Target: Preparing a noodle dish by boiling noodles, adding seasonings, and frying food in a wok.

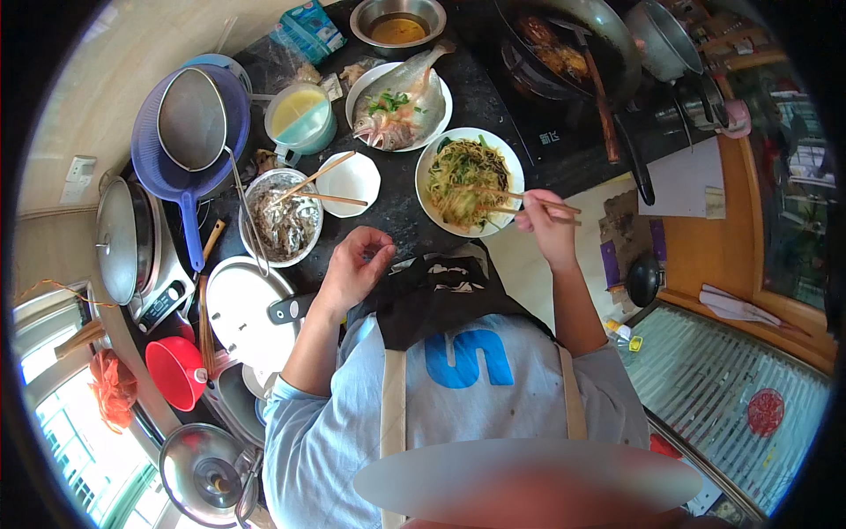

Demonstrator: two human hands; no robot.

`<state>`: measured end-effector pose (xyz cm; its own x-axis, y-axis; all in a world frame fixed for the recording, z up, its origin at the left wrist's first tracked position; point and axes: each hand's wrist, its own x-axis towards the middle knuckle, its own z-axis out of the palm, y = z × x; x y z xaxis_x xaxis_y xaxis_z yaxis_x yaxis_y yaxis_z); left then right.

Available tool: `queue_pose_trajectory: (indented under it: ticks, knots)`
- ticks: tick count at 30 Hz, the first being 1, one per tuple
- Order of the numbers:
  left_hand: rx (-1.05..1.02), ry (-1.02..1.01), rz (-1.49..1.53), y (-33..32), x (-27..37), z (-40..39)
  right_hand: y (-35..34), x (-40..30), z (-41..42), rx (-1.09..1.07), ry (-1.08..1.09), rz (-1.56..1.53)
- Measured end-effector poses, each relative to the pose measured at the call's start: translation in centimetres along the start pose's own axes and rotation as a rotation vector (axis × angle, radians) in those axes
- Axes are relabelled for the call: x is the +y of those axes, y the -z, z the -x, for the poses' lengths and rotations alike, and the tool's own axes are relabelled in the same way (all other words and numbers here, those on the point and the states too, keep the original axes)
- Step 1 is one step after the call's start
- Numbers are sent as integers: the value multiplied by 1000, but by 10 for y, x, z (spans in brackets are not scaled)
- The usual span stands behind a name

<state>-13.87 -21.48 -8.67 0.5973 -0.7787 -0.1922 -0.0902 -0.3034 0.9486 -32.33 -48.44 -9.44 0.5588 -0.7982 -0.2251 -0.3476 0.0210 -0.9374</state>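
My right hand (550,228) holds wooden chopsticks (512,202), whose tips are in the noodles with greens (468,178) on a white plate (423,205). My left hand (357,264) is loosely curled at the counter's edge, and no object shows in it. Behind the noodles, a whole fish (413,92) topped with chopped green onion lies on another white plate (443,129). A white octagonal bowl (350,182) stands left of the noodles. Another pair of chopsticks (324,173) rests over a foil-lined bowl (248,238) with grayish contents.
At the back right, a wok (611,40) on the cooktop holds browned food, dark liquid and a spatula (598,106). A metal bowl of yellowish liquid (396,30) stands at the back. A mesh strainer (192,119) lies on a blue colander (149,132), near a measuring jug (301,122).
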Motion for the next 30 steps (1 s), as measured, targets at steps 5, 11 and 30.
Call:
queue_pose_trajectory:
  ticks: [5, 11, 30]
  knots:
    - [15, 25, 31, 0, -6, 3, 32, -24, 1, -45, 11, 110]
    - [-6, 31, 29, 0, 1, 2, 54, 8, -29, 206, -172, -222]
    - [-7, -11, -3, 2, 2, -4, 30, -3, -19, 116, -377, -1017]
